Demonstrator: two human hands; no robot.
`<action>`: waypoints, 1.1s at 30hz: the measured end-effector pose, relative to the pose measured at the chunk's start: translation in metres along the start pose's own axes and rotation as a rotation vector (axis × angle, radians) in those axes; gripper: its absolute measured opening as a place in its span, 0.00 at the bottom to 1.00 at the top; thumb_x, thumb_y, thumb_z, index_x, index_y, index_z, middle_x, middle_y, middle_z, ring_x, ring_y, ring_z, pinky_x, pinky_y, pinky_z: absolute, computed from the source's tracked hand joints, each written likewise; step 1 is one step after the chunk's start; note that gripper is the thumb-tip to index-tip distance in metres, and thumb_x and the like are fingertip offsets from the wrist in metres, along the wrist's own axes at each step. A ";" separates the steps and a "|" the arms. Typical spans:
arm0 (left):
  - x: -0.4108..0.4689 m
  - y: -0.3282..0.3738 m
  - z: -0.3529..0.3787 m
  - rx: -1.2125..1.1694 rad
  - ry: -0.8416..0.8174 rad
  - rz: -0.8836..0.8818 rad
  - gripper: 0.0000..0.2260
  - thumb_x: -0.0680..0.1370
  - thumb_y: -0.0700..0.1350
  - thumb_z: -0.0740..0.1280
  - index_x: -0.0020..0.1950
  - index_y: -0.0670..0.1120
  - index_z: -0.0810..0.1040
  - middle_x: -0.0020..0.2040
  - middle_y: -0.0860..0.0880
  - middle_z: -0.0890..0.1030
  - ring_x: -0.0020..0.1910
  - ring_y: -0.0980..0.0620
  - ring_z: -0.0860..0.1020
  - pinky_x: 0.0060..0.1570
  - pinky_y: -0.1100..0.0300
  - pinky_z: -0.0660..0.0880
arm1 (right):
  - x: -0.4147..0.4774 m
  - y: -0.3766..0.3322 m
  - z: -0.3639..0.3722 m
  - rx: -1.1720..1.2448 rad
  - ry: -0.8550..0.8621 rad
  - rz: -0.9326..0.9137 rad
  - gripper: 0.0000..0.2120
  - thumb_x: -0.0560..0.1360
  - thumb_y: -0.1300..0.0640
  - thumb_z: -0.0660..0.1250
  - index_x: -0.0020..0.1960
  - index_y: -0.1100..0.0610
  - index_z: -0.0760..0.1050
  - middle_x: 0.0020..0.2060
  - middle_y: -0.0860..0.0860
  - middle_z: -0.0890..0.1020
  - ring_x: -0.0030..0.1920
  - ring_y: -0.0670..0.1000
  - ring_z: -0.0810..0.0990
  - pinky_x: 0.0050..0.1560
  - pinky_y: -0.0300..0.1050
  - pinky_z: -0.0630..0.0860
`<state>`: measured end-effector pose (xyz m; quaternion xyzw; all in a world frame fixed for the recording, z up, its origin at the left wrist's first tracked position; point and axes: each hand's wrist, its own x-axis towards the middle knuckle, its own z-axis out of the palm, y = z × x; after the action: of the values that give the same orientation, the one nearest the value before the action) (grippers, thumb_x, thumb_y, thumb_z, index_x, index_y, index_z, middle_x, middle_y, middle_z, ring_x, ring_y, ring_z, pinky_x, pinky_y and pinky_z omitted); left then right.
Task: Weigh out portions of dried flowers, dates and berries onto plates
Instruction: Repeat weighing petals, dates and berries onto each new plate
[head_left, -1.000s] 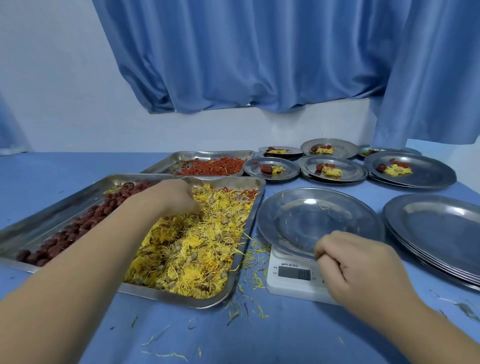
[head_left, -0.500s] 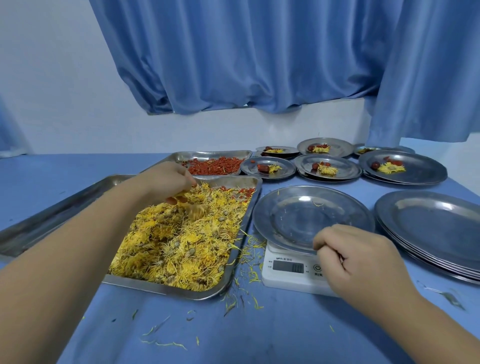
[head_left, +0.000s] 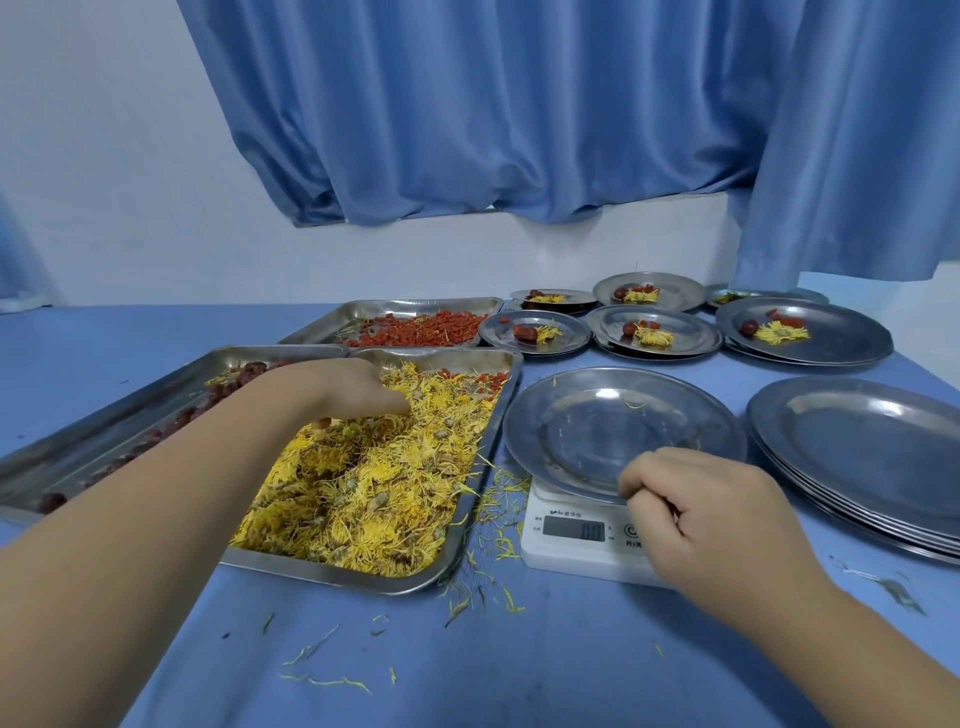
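Blue logo on the white digital scale can't be made out. The left hand has been sunk into the dried yellow flowers in the near steel tray, a pinch gripped; right hand kept clenched, empty, by the scale's round steel plate.

Blue curtains hang in heavy folds against a white wall far beyond the fingers. What may be a window ledge peeks under their hem. A blue-topped table spreads beneath the fingers in soft, even light.
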<state>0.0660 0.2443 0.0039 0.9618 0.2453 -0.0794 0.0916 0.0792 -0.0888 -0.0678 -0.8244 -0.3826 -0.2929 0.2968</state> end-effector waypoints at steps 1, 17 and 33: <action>0.001 -0.001 0.001 0.101 0.010 0.001 0.27 0.79 0.61 0.60 0.68 0.42 0.72 0.60 0.42 0.78 0.47 0.46 0.79 0.41 0.57 0.76 | 0.000 0.000 0.000 0.000 -0.001 0.000 0.13 0.67 0.56 0.52 0.31 0.54 0.73 0.24 0.47 0.72 0.26 0.51 0.72 0.25 0.45 0.72; -0.014 0.007 -0.024 -0.520 0.064 0.110 0.07 0.78 0.44 0.63 0.43 0.42 0.73 0.36 0.46 0.70 0.30 0.52 0.65 0.29 0.59 0.64 | 0.001 0.003 -0.005 0.010 0.014 0.038 0.10 0.66 0.61 0.56 0.31 0.55 0.74 0.24 0.48 0.73 0.27 0.52 0.73 0.26 0.47 0.72; -0.009 0.166 0.026 -0.285 -0.064 0.551 0.06 0.75 0.49 0.64 0.40 0.48 0.72 0.37 0.46 0.70 0.37 0.52 0.67 0.39 0.55 0.66 | 0.011 0.029 -0.020 0.043 0.108 0.196 0.11 0.67 0.61 0.57 0.33 0.57 0.78 0.25 0.48 0.76 0.29 0.51 0.74 0.29 0.51 0.74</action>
<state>0.1364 0.0911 0.0035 0.9666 -0.0191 -0.0467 0.2512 0.1029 -0.1135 -0.0547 -0.8344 -0.2898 -0.2982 0.3618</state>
